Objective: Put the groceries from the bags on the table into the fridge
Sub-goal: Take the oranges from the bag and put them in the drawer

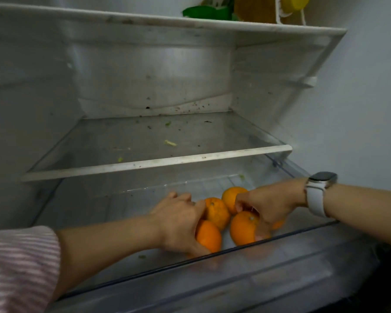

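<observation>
Both my hands reach into the fridge's clear bottom drawer (190, 274), which is pulled out. Several oranges lie in it. My left hand (178, 224) grips one orange (209, 236) at the drawer's front. My right hand (266, 205), with a white watch on the wrist, curls over another orange (243, 228). Two more oranges (217, 212) sit between and behind the hands, one of them (231, 196) partly hidden by my right fingers. A sliver of a further orange (278, 224) shows under my right palm.
A glass shelf (158, 162) with crumbs and green scraps hangs just above the drawer. A higher shelf (167, 21) carries green and yellow items (212, 12) at the top right. The fridge wall (359, 98) stands to the right.
</observation>
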A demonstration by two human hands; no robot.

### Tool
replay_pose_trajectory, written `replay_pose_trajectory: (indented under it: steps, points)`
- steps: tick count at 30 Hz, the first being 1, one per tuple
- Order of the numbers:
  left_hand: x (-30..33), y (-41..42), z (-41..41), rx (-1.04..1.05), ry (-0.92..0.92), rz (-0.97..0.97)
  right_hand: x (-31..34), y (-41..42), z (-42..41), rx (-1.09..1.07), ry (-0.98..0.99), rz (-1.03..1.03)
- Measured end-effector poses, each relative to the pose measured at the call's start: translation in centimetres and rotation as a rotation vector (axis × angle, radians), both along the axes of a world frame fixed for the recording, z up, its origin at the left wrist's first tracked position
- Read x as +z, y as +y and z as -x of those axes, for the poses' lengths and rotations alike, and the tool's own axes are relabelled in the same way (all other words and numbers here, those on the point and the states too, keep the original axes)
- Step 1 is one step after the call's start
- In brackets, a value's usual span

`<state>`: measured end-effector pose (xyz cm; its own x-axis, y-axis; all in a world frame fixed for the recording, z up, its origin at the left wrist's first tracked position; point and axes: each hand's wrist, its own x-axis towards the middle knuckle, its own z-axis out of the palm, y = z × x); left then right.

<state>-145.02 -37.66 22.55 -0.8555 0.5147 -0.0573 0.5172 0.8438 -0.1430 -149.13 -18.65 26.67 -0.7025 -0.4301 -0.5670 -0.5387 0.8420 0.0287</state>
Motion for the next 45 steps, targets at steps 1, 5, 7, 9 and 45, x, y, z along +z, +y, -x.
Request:
replay_pose_trajectory:
  steps: [1, 5, 7, 9, 45]
  points:
    - [-0.1, -0.1, 0.1, -0.003, -0.003, -0.008, 0.1, 0.1, 0.1, -0.014, -0.006, 0.006]
    - [0.3, -0.2, 0.3, -0.020, -0.051, -0.002, 0.3, 0.2, 0.1, -0.051, -0.029, 0.055]
    - [1.3, -0.1, 0.6, -0.018, -0.101, 0.017, 0.7, 0.2, 0.2, -0.094, -0.061, 0.101]
    - [2.6, -0.2, 0.9, 0.015, -0.177, -0.009, 1.1, 0.3, 0.4, -0.122, -0.056, 0.164]
    - [-3.3, 0.3, -11.6, 0.539, 0.816, -0.261, -7.2, -1.2, -8.8, 0.206, 1.374, 0.669]
